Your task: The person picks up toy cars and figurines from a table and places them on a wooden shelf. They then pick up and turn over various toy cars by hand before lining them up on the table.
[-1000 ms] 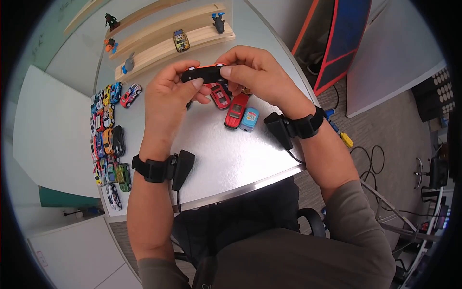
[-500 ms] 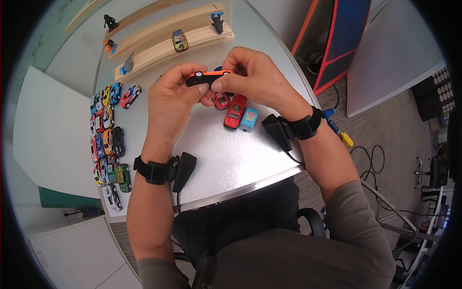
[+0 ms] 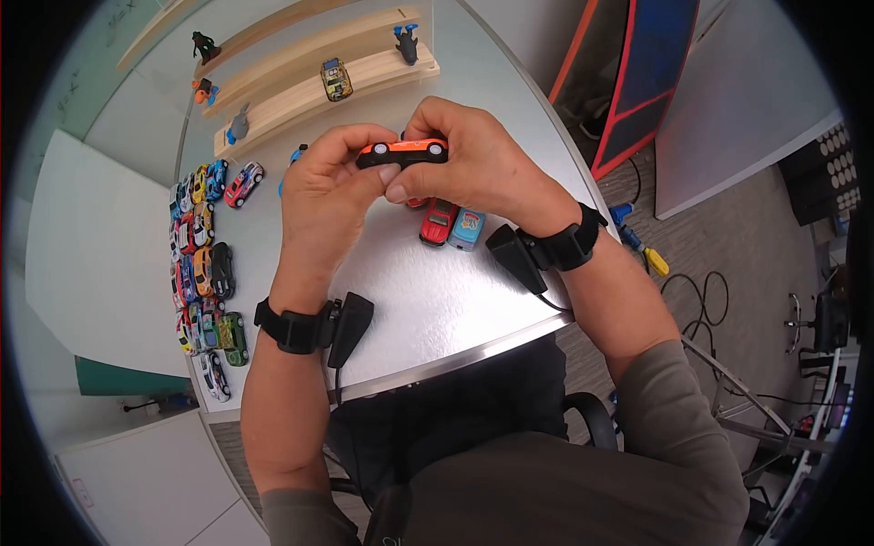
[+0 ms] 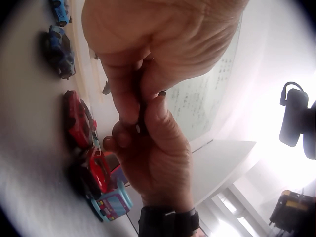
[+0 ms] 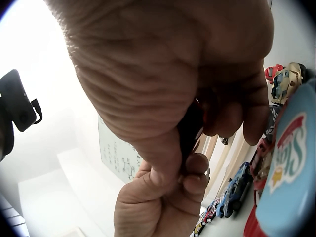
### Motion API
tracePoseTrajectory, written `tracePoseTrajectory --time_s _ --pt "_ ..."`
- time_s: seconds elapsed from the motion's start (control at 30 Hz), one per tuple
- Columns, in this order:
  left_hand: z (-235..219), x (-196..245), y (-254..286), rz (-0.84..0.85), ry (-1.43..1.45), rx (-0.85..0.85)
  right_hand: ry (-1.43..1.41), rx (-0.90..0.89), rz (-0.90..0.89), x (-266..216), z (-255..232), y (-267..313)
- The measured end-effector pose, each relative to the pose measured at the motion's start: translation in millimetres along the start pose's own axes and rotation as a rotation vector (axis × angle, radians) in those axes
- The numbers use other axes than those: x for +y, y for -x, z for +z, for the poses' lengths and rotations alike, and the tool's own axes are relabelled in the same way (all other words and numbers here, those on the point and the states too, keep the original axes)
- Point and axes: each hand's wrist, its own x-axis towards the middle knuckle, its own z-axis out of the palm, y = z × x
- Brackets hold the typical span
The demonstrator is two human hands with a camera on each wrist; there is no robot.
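Over the table, both hands hold one orange toy car (image 3: 414,146), its side and wheels facing the head camera. My left hand (image 3: 323,187) pinches its left end between thumb and fingers. At the right part, my right hand (image 3: 482,155) grips it the same way, and the two thumbs nearly meet below it. In the left wrist view the car (image 4: 141,118) is a dark sliver among the fingers. Beneath the right hand stand a red toy car (image 3: 438,224) and a light blue toy vehicle (image 3: 467,230); another red car is mostly hidden by that hand.
Several toy cars (image 3: 193,227) line the table's left edge in rows, with a red and blue car (image 3: 243,185) beside them. At the back, a stepped wooden rack (image 3: 273,105) bears a yellow patterned car (image 3: 336,80) and small animal figures.
Between the fingers the orange car has rolled, so its orange side shows where its black underside did. The right hand has shifted slightly left, and the thumbs have come closer together.
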Motion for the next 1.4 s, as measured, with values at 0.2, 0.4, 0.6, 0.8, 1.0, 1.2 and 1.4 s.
tracePoseTrajectory --time_s 0.2,0.4,0.6,0.8,1.0,1.2,1.4 --pt "1 2 1 -0.004 0.003 0.012 0.026 -0.010 0.011 0 -1 0" --pt "1 2 1 -0.015 0.001 0.015 0.011 -0.018 -0.017 3 0 -1" --pt "1 1 0 -0.002 -0.023 0.022 0.077 -0.022 -0.032 2 0 -1" --pt "0 5 -2 -0.126 -0.078 0.060 0.026 -0.037 -0.032 4 0 -1" --pt "-6 0 -5 -0.168 0.010 0.045 0.050 -0.024 -0.053 15 -1 -6" --pt "-7 1 -5 -0.201 0.035 0.062 -0.004 0.045 -0.101 17 3 -6" --pt "-10 -1 -5 -0.199 0.120 0.053 -0.021 0.045 -0.077 18 3 -7"
